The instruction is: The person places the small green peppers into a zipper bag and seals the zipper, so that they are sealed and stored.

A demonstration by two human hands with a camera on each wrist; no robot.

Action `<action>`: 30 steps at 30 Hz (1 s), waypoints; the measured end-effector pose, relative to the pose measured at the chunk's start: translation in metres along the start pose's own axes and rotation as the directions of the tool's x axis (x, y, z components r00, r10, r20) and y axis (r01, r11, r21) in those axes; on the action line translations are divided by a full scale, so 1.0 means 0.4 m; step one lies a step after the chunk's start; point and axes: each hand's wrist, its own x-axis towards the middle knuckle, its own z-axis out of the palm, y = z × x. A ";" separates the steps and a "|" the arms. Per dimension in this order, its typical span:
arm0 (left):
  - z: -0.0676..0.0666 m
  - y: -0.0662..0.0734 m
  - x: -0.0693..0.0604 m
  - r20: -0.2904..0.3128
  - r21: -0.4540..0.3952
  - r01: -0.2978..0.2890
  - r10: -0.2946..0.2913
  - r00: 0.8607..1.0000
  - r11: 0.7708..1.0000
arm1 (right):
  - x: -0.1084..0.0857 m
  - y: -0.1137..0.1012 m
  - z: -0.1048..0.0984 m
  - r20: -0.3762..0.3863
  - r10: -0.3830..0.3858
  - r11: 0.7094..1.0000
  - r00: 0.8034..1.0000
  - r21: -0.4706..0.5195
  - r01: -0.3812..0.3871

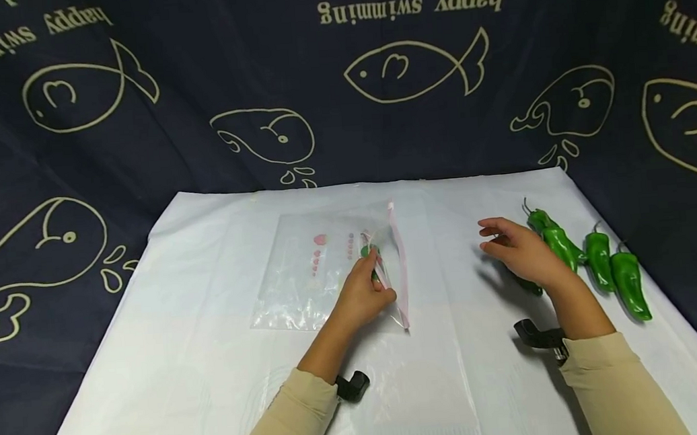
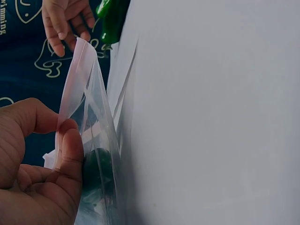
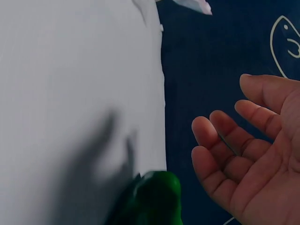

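Observation:
A clear zip bag (image 1: 292,275) with a pink zip edge and printed strawberries lies flat on the table. My left hand (image 1: 362,290) pinches its pink rim between thumb and fingers, lifting one side. Inside the bag, behind the film, is a green pepper (image 2: 97,173). My right hand (image 1: 517,249) hovers above the table with loosely bent fingers and holds nothing. Just below it lies another green pepper (image 3: 154,199), mostly hidden by the hand in the head view.
More green peppers lie at the right of the table: one long pepper (image 1: 559,240), a shorter one (image 1: 598,262) and one near the right edge (image 1: 630,285). A white cover (image 1: 183,364) spreads over the table. Behind hangs a dark cloth (image 1: 180,67) with fish drawings.

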 end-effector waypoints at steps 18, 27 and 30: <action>0.000 -0.001 0.000 -0.004 0.011 -0.005 0.005 1.000 1.000 | -0.024 0.057 -0.075 0.053 0.041 0.976 0.998 -0.215 -0.029; 0.000 -0.001 -0.004 -0.002 -0.001 0.001 -0.001 1.000 1.000 | -0.015 0.069 -0.064 0.085 0.072 0.953 0.994 -0.299 -0.043; 0.002 -0.001 -0.004 -0.002 -0.005 -0.004 0.004 1.000 1.000 | -0.010 0.067 -0.059 0.077 0.078 0.952 0.994 -0.302 -0.051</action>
